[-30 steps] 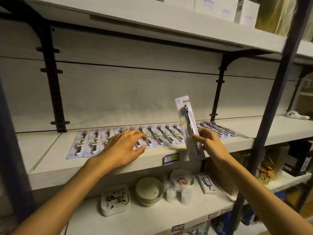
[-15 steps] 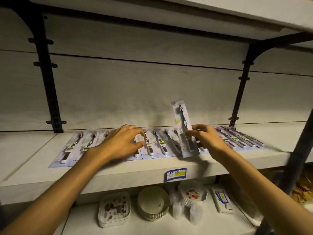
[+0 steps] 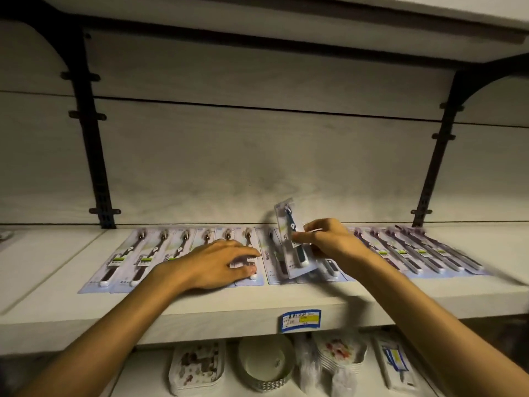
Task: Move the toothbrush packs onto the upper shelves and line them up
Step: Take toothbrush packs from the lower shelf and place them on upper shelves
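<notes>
Our right hand [image 3: 332,242] pinches 1 toothbrush pack [image 3: 287,224], tilted, probably to slot into the row [image 3: 160,253]. Our left hand [image 3: 217,262], fingers straight, presses that row flat.

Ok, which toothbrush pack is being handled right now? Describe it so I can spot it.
Find the pale middle shelf with the blue price label on its front edge; a row of packaged toothbrushes lies flat along it. Just above the label, the right hand pinches one toothbrush pack. It alone stands tilted up off the row, while every neighbour lies flat.
</notes>
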{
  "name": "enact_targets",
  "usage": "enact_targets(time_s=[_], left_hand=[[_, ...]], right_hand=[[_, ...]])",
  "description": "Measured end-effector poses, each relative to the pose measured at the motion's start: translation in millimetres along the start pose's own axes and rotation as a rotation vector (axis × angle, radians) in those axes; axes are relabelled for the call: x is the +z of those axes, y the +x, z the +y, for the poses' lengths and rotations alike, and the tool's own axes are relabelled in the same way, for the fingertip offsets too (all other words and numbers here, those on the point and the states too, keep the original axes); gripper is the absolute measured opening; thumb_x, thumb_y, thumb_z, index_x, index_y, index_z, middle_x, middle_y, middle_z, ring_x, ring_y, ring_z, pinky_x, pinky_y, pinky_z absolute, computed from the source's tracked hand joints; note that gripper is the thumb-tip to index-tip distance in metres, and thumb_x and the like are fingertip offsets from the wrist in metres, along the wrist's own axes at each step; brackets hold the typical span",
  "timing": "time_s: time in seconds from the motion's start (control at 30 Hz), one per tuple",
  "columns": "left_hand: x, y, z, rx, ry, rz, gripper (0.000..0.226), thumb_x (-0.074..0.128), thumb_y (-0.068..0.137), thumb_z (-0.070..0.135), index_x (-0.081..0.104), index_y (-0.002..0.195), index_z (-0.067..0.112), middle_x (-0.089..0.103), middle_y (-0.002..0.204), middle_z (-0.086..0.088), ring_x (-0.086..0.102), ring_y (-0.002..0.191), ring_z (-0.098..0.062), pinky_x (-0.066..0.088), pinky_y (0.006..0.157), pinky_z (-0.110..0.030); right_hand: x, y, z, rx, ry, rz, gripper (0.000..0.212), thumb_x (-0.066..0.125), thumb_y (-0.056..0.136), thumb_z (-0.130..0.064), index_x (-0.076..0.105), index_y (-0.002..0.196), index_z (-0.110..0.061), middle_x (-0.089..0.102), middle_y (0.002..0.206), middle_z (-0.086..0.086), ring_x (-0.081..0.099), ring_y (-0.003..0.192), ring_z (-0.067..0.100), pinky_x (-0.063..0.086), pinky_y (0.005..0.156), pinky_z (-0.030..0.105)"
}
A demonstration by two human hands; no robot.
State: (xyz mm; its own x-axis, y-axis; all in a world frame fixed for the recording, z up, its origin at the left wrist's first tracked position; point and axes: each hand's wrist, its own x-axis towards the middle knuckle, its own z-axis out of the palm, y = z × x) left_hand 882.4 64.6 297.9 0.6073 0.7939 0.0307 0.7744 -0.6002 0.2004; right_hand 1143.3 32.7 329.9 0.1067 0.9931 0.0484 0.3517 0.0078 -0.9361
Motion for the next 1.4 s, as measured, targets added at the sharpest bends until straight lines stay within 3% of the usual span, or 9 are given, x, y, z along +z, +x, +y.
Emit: enact_targets(time_s=[0.13,0.27,0.4,0.47,0.63,0.77,0.93,1.1,1.4], left_hand=[[-1.8,-7.2,-8.3,-0.011,-0.008,0.001,0.052,0.037,0.096,0.067,0.03,0.147,0.054,0.036,0.155,0.018,0.032,0.141,-0.009,0.031,0.116,-0.04],[-3.6,-15.5,-17.8,-0.036,-0.019,0.002,0.052,0.039,0.096,0.067,0.031,0.146,0.055,0.035,0.154,0.02,0.031,0.141,-0.007,0.031,0.115,-0.037],[-7.0,-20.6,-24.0,-0.06,-0.041,0.007,0.05,0.042,0.095,0.065,0.034,0.144,0.056,0.037,0.153,0.021,0.033,0.14,-0.007,0.032,0.113,-0.034],[-6.6,-22.4,-27.5,-0.067,-0.049,0.01,0.05,0.042,0.094,0.067,0.033,0.143,0.058,0.037,0.152,0.021,0.032,0.14,-0.006,0.032,0.114,-0.035],[-6.9,-26.3,-26.1,-0.079,-0.059,0.038,0.05,0.046,0.095,0.064,0.036,0.143,0.056,0.039,0.151,0.023,0.033,0.139,-0.005,0.031,0.114,-0.033],[-6.1,-29.4,-21.6,-0.084,-0.066,0.061,0.049,0.047,0.096,0.06,0.038,0.144,0.053,0.04,0.151,0.019,0.035,0.138,-0.005,0.033,0.113,-0.033],[-4.7,-31.9,-20.4,-0.096,-0.067,0.068,0.05,0.045,0.096,0.061,0.036,0.144,0.054,0.038,0.153,0.019,0.036,0.137,-0.005,0.033,0.113,-0.034],[-4.7,-32.4,-17.0,-0.094,-0.06,0.081,0.049,0.046,0.097,0.059,0.037,0.145,0.053,0.04,0.152,0.019,0.037,0.135,-0.005,0.034,0.11,-0.03],[-6.0,-32.8,-13.4,-0.153,-0.067,0.094,0.053,0.047,0.097,0.057,0.034,0.148,0.048,0.033,0.157,0.013,0.033,0.142,-0.01,0.032,0.115,-0.038]], right_hand=[[12.9,4.9,-1.6,0.03,-0.01,-0.03,0.044,0.08,0.084,-0.019,0.054,0.118,-0.013,0.073,0.085,0.008,0.069,0.069,0.015,0.057,0.059,0.025],[31.3,8.2,1.2,-0.011,-0.035,-0.071,0.036,0.08,0.085,-0.017,0.058,0.112,-0.008,0.075,0.089,0.014,0.069,0.064,0.015,0.055,0.054,0.025],[48.6,14.3,1.6,-0.047,-0.069,-0.105,0.032,0.081,0.084,-0.019,0.059,0.105,-0.009,0.074,0.093,0.015,0.074,0.076,0.023,0.063,0.068,0.038],[55.7,16.7,-0.7,-0.056,-0.119,-0.108,0.031,0.081,0.084,-0.022,0.06,0.104,-0.011,0.074,0.092,0.013,0.071,0.074,0.021,0.061,0.066,0.036],[67.3,14.8,-9.5,-0.142,-0.353,-0.08,0.03,0.076,0.088,-0.033,0.065,0.105,-0.011,0.066,0.083,0.0,0.062,0.067,0.011,0.046,0.052,0.02],[78.3,15.2,-7.5,-0.287,-0.641,0.015,0.03,0.066,0.094,-0.036,0.07,0.097,-0.006,0.072,0.091,0.009,0.065,0.079,0.022,0.054,0.066,0.034],[85.8,11.5,5.6,-0.386,-0.854,0.022,0.033,0.055,0.1,-0.034,0.06,0.077,-0.011,0.064,0.079,0.009,0.059,0.073,0.024,0.047,0.066,0.031],[89.5,15.5,9.5,-0.447,-0.908,0.051,0.034,0.053,0.1,-0.036,0.057,0.074,-0.014,0.066,0.085,0.011,0.062,0.076,0.025,0.056,0.076,0.038],[84.2,15.7,7.4,-0.489,-0.933,0.07,0.03,0.052,0.099,-0.039,0.065,0.101,-0.012,0.066,0.102,0.008,0.061,0.093,0.027,0.054,0.08,0.04]])
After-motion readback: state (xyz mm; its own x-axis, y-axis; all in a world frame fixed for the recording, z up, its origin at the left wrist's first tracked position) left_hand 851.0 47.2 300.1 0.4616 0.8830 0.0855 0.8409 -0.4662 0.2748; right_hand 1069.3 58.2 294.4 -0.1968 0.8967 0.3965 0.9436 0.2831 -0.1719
